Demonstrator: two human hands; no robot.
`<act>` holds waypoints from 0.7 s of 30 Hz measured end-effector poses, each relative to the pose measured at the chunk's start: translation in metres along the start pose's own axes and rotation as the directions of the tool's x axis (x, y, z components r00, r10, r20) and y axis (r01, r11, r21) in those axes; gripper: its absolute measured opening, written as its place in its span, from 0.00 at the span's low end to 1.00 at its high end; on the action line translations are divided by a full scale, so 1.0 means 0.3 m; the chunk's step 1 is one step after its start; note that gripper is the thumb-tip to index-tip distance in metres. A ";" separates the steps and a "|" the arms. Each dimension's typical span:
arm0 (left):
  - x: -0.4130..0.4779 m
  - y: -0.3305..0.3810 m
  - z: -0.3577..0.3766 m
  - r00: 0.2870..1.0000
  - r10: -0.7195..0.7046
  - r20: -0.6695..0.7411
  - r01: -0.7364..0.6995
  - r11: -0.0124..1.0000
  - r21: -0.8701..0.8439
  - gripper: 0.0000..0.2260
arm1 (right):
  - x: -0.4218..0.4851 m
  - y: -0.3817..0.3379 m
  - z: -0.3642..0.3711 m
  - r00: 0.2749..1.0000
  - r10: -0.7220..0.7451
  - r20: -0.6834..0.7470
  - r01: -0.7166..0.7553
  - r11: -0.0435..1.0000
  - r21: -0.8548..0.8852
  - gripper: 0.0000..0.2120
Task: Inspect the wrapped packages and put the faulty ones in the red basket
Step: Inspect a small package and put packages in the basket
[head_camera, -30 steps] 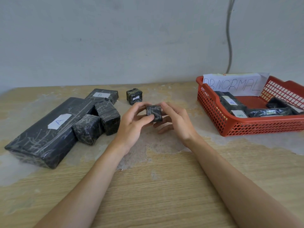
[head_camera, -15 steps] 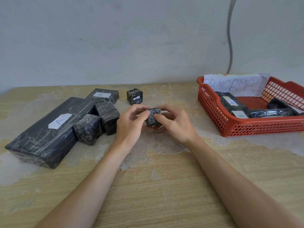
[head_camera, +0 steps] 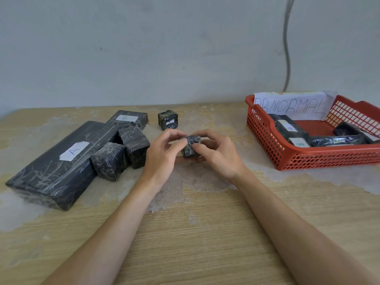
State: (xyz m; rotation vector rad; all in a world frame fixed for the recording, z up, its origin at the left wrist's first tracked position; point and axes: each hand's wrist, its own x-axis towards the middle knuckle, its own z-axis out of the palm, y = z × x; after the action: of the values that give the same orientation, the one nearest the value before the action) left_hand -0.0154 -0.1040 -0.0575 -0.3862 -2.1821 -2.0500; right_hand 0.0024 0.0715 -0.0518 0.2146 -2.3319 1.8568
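A small black wrapped package is held just above the table's middle. My left hand pinches its left side and my right hand grips its right side. No label shows on the faces turned to me. The red basket stands at the right with a paper sign reading "ABNORMAL" and several wrapped packages inside, two labelled B. On the left lie a long package labelled A, a flat one labelled B, two unlabelled blocks, and a small cube with a label.
The worn wooden table ends at a pale wall behind. A grey cable hangs down the wall above the basket. Bare tabletop lies between my hands and the basket.
Both hands have turned the small package between the fingers, and it now shows a different face. The other packages and the basket have not moved.
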 end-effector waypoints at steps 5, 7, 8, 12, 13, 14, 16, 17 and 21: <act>-0.003 -0.006 0.007 0.998 0.036 -0.045 -0.033 0.998 0.053 0.03 | -0.006 0.000 0.008 0.999 0.019 -0.043 -0.018 1.000 0.026 0.10; -0.004 -0.004 0.005 1.000 0.015 -0.007 -0.015 1.000 0.002 0.04 | -0.004 -0.003 0.009 0.997 0.027 -0.068 -0.023 0.998 0.050 0.09; -0.002 -0.003 0.002 1.000 -0.002 0.017 0.002 1.000 -0.030 0.06 | -0.003 -0.004 0.010 0.997 0.029 -0.076 -0.025 0.998 0.052 0.09; -0.005 0.002 0.003 1.000 -0.003 0.005 0.003 1.000 0.018 0.08 | -0.005 -0.011 0.003 0.998 0.044 -0.045 -0.042 0.997 0.058 0.09; -0.007 0.003 0.005 1.000 -0.001 0.001 0.001 1.000 0.028 0.08 | -0.005 -0.011 0.000 0.999 0.046 -0.028 -0.044 0.997 0.060 0.08; -0.007 0.002 0.006 1.000 0.001 0.004 -0.001 0.999 0.035 0.08 | -0.004 -0.012 -0.002 0.999 0.048 -0.018 -0.046 0.997 0.058 0.08; -0.009 0.004 0.003 0.999 -0.003 0.033 0.002 1.000 0.020 0.07 | -0.001 -0.013 -0.001 0.998 0.052 -0.020 -0.051 0.997 0.054 0.08; -0.008 0.006 0.001 0.999 -0.013 0.044 0.014 1.000 -0.010 0.08 | -0.001 -0.015 -0.001 0.998 0.052 -0.022 -0.051 0.997 0.056 0.08; 0.001 0.000 0.001 1.000 -0.018 -0.002 0.018 0.999 -0.031 0.06 | -0.008 -0.018 -0.002 0.999 0.038 0.004 -0.038 0.997 0.061 0.09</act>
State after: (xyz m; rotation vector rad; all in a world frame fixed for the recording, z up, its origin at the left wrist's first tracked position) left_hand -0.0156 -0.1037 -0.0574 -0.3687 -2.1623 -2.0945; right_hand 0.0060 0.0709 -0.0470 0.1810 -2.2994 1.9482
